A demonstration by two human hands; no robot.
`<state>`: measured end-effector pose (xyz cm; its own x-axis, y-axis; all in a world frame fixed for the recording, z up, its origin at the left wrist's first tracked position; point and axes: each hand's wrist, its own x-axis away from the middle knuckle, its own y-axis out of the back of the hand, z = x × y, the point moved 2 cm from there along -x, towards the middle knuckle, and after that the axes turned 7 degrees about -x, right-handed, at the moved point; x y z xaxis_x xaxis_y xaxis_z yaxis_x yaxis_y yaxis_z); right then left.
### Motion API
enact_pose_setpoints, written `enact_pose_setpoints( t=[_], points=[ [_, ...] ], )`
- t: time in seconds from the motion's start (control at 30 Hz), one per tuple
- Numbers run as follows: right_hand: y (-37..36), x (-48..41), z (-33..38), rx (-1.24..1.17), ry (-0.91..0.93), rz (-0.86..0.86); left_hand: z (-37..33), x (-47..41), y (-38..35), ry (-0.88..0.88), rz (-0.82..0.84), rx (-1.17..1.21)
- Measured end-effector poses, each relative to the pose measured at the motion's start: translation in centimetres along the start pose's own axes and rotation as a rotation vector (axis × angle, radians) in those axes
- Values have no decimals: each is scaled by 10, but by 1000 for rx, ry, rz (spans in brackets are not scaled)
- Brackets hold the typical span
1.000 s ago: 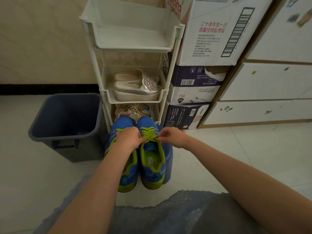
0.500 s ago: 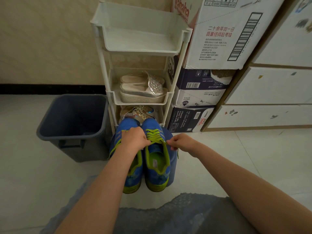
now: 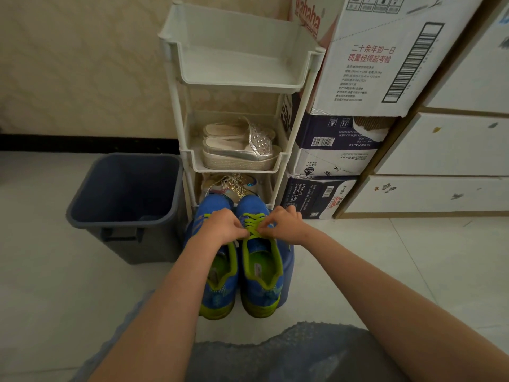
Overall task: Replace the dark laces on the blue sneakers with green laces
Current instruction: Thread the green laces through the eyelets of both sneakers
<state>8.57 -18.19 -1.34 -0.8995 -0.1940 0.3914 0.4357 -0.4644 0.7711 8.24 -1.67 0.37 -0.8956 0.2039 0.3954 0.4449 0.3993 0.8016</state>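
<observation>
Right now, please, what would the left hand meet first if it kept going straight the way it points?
Probably the green lace, which the left hand seems to pinch; the right hand lies just beyond, depth unclear.

White rack [image 3: 286, 161] is standing right behind the toes of the blue sneakers [image 3: 239, 271], touching or just short, can't tell. It's blocking any reach from the far side. Grey bin [image 3: 124, 194] is walling off the left, just beside the left sneaker. Stacked boxes [image 3: 325, 194] are closing the back-right, with the drawers [image 3: 440, 194] running on along that side. Floor [image 3: 371, 271] right of the sneakers is lying open as a side approach, and so is the floor front-left, below the bin. Left hand [image 3: 220, 226] and right hand [image 3: 283, 224], both pinching the green laces [image 3: 254, 224], are crowding the space over the lacing. Heel openings are sitting uncovered between the forearms.
</observation>
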Motion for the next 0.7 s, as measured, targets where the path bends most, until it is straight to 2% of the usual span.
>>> enact_pose_setpoints(
  t=[0.13,0.27,0.37,0.47,0.53,0.63,0.7],
  points=[
    [-1,-4,-9,-179,-3,42,0,1,0,-12,9,29],
    [-5,-7,-12,-381,-23,12,0,-2,-1,-22,51,5],
    [-6,-6,-11,-424,-20,30,3,-3,1,-3,60,36],
    [-7,-6,-12,-410,-21,7,5,-2,5,-5,1,17],
    [-7,-7,-12,-390,-22,-25,3,0,14,-7,-38,95],
    [-6,-6,-9,-365,-19,-32,-4,7,33,-52,-71,334],
    [-5,-6,-7,-445,-19,-51,-7,14,49,-73,-115,435]
  ],
)
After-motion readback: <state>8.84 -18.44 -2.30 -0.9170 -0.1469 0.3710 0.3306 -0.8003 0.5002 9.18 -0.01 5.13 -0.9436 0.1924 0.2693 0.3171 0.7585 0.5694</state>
